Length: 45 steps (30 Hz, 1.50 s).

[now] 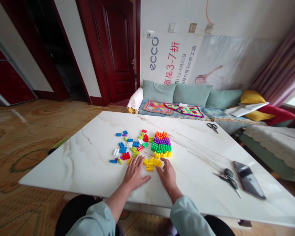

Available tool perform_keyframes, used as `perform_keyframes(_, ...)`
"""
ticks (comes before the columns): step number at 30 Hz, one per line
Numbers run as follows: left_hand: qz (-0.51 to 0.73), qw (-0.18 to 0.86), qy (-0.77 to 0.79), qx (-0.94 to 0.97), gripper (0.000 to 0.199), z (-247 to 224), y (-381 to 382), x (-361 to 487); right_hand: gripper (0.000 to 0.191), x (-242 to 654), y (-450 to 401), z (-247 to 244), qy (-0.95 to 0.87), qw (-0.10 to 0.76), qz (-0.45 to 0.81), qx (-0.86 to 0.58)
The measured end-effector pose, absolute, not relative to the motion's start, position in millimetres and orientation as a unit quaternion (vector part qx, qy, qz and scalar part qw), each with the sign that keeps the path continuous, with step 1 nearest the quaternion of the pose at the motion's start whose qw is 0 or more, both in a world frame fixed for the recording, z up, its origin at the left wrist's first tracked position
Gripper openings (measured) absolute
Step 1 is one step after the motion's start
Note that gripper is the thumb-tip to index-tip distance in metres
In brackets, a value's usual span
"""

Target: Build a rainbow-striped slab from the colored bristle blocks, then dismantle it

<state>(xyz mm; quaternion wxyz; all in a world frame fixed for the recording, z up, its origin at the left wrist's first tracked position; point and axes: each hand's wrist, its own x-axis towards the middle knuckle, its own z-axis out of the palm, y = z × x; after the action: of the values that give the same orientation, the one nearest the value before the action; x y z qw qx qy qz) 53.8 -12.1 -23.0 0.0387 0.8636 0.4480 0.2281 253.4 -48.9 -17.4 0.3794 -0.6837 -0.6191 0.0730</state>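
On white table (76, 160), seemingly gathering yellow pieces (149, 168) between open, unclenched left hand (134, 174) and right hand (168, 177), needing gentle pinch next.

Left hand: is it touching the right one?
Apart. The head view shows white tabletop between the left hand, its thumb pointing across, and the right hand.
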Motion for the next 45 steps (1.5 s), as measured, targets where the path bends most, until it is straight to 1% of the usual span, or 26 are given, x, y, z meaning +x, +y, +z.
perform_keyframes(3, 0.229, 0.044, 0.445, 0.865, 0.092, -23, -12, 53, 0.035, 248, -40, -16, -0.642, 0.341, 0.029, -0.686)
perform_keyframes(6, 0.224, 0.048, 0.446, 0.865, 0.09, -22, -11, 53, 0.037, 251, -35, -12, -0.652, 0.293, 0.018, -0.699)
perform_keyframes(9, 0.225, 0.049, 0.446, 0.865, 0.088, -22, -11, 53, 0.041, 258, -38, -8, -0.653, 0.283, 0.018, -0.702)
perform_keyframes(11, 0.232, 0.05, 0.445, 0.863, 0.087, -22, -11, 53, 0.04, 264, -42, -8, -0.639, 0.304, 0.039, -0.706)
perform_keyframes(16, 0.254, 0.053, 0.443, 0.858, 0.086, -25, -11, 53, 0.023, 286, -58, -16, -0.569, 0.384, 0.122, -0.717)
perform_keyframes(19, 0.253, 0.052, 0.443, 0.859, 0.085, -26, -12, 53, 0.026, 301, -66, -21, -0.539, 0.443, 0.14, -0.703)
perform_keyframes(20, 0.249, 0.052, 0.443, 0.86, 0.085, -25, -12, 53, 0.027, 306, -68, -22, -0.54, 0.445, 0.13, -0.702)
perform_keyframes(24, 0.244, 0.052, 0.445, 0.86, 0.084, -24, -13, 53, 0.023, 318, -72, -14, -0.571, 0.383, 0.059, -0.724)
perform_keyframes(25, 0.245, 0.052, 0.445, 0.86, 0.084, -24, -13, 53, 0.023, 320, -72, -10, -0.572, 0.381, 0.055, -0.725)
perform_keyframes(27, 0.246, 0.052, 0.446, 0.859, 0.085, -24, -12, 53, 0.028, 321, -70, -1, -0.563, 0.404, 0.071, -0.717)
perform_keyframes(29, 0.245, 0.053, 0.446, 0.859, 0.086, -25, -12, 53, 0.035, 320, -68, 5, -0.546, 0.446, 0.108, -0.701)
perform_keyframes(32, 0.247, 0.053, 0.445, 0.859, 0.085, -26, -12, 53, 0.042, 319, -65, 2, -0.517, 0.49, 0.155, -0.685)
perform_keyframes(35, 0.244, 0.048, 0.444, 0.861, 0.085, -26, -11, 53, 0.043, 319, -64, -10, -0.518, 0.492, 0.15, -0.684)
perform_keyframes(40, 0.232, 0.044, 0.447, 0.863, 0.084, -26, -11, 53, 0.043, 321, -62, -21, -0.54, 0.483, 0.029, -0.689)
perform_keyframes(45, 0.226, 0.042, 0.447, 0.864, 0.084, -25, -11, 53, 0.045, 320, -46, -24, -0.479, 0.491, 0.073, -0.724)
